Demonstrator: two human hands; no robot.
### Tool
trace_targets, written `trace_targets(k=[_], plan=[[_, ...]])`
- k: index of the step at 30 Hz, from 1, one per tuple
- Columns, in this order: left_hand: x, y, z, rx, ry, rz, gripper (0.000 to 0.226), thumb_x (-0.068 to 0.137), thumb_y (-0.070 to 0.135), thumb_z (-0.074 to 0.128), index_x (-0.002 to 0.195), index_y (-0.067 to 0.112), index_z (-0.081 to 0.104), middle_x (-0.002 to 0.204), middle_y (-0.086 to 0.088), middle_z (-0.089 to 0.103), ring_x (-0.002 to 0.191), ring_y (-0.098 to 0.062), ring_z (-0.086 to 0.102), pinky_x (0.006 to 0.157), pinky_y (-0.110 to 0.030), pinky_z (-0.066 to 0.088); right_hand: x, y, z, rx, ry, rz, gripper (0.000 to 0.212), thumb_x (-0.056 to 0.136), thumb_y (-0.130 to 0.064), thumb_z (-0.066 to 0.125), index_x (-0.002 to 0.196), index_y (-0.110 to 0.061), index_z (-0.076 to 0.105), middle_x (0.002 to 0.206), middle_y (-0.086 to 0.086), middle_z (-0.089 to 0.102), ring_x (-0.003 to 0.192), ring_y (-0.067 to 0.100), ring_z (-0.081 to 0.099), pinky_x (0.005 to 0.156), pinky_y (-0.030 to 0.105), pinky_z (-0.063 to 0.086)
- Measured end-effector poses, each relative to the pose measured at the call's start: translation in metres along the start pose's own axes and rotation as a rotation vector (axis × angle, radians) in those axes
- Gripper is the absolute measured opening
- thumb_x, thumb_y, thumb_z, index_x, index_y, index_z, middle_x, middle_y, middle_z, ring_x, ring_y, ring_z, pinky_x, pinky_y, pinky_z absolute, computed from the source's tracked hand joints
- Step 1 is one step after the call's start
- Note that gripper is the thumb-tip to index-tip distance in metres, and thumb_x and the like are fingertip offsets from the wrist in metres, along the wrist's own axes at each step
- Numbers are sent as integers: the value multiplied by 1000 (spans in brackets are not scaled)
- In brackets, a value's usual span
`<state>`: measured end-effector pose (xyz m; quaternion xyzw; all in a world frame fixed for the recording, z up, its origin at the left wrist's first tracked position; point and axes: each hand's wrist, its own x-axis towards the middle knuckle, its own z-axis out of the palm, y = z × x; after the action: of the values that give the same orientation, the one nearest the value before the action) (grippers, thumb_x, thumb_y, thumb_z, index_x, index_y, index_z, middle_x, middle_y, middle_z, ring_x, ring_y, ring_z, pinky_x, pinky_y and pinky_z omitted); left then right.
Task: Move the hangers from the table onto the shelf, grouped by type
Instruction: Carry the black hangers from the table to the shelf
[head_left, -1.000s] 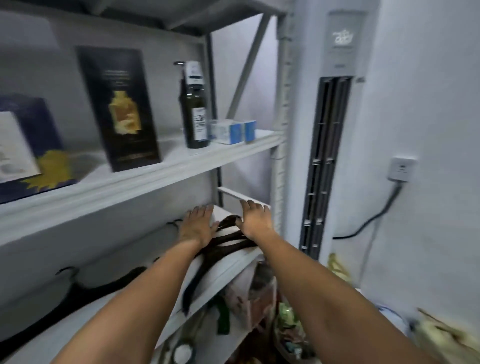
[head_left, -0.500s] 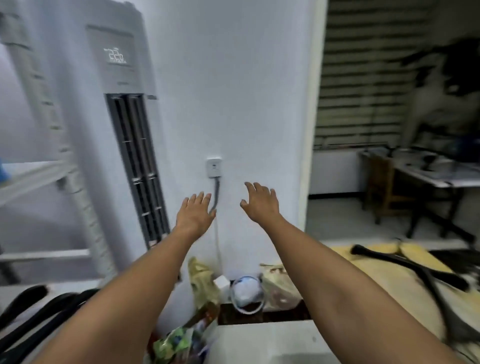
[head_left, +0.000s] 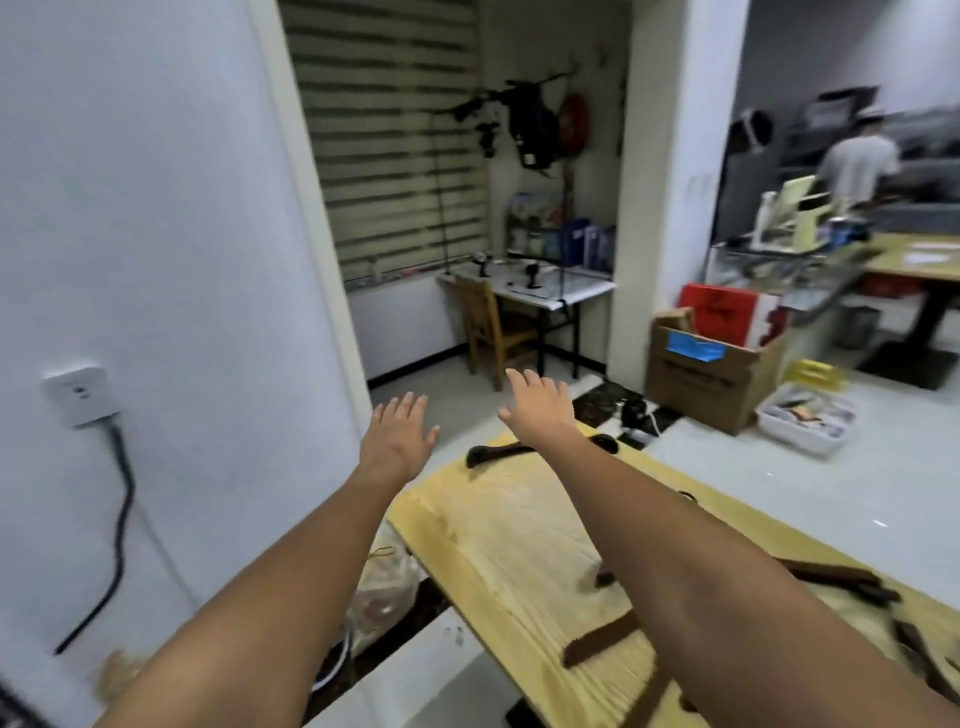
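Two bare hands out in front in the head view: left hand (head_left: 397, 436) and right hand (head_left: 540, 410), a little apart, fingers straight and spread, holding nothing. Turned away from the pale metal shelf of a second ago, with both palms then flat on a bunch of dark hangers there. Out of sight now, that shelf. Swung past the white wall and round to face the pale yellow wooden table (head_left: 498, 525). Looks like one bunch dropped off and a trip back for more.

Waiting on the table: a dark brown curved hanger (head_left: 493, 453) at the far end, just below the right hand in the picture, not gripped. More dark brown hangers (head_left: 831, 574) by the right edge, partly hidden behind the right arm. A flat brown bar (head_left: 602, 642) nearer the front. Too blurry to sort by kind yet.

Table top: light wood, smooth-looking, with wavy grain lines. Hangers: long, thin, bent like a bow, dull and dark.

On the wall at the left, a small white plastic socket (head_left: 78, 395) with a bendy black cable (head_left: 119, 519) hanging down. On the shiny pale floor past the table, a brown cardboard box (head_left: 711, 374).
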<state>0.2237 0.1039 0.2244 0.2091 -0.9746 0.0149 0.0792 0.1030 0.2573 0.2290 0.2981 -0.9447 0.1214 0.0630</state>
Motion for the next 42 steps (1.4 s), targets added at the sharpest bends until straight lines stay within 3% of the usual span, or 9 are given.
trace_targets(k=[10, 16, 25, 30, 42], plan=[[71, 84, 67, -6, -100, 170, 57, 102, 41, 23, 151, 15, 12, 160, -5, 11, 147, -22, 10, 120, -35, 6, 16, 112, 19, -54, -30, 242, 65, 97, -38, 43, 153, -18, 16, 157, 9, 22, 142, 32, 24, 116, 47, 19], [109, 113, 87, -2, -120, 183, 57, 102, 40, 25, 151, 14, 13, 158, -5, 16, 146, -21, 14, 119, -35, 7, 25, 149, 46, -64, -74, 278, 64, 97, -39, 43, 152, -17, 19, 156, 10, 23, 142, 34, 23, 115, 47, 21], [150, 138, 129, -12, -217, 226, 58, 102, 39, 25, 151, 12, 11, 159, -7, 11, 147, -23, 10, 121, -37, 5, 34, 175, 93, -53, -168, 358, 64, 98, -40, 42, 153, -19, 15, 157, 9, 22, 141, 31, 26, 114, 45, 23], [174, 161, 155, 17, -282, 333, 59, 102, 38, 25, 152, 13, 8, 160, -5, 7, 148, -21, 6, 121, -36, 3, 33, 186, 125, -34, -255, 454, 65, 99, -42, 41, 153, -18, 14, 156, 9, 23, 140, 31, 27, 113, 45, 24], [269, 169, 215, 44, -344, 552, 59, 102, 40, 27, 152, 13, 9, 160, -5, 9, 148, -21, 8, 122, -36, 3, 55, 192, 205, 62, -375, 756, 52, 97, -34, 46, 142, -10, 31, 144, 13, 39, 134, 32, 35, 106, 40, 33]])
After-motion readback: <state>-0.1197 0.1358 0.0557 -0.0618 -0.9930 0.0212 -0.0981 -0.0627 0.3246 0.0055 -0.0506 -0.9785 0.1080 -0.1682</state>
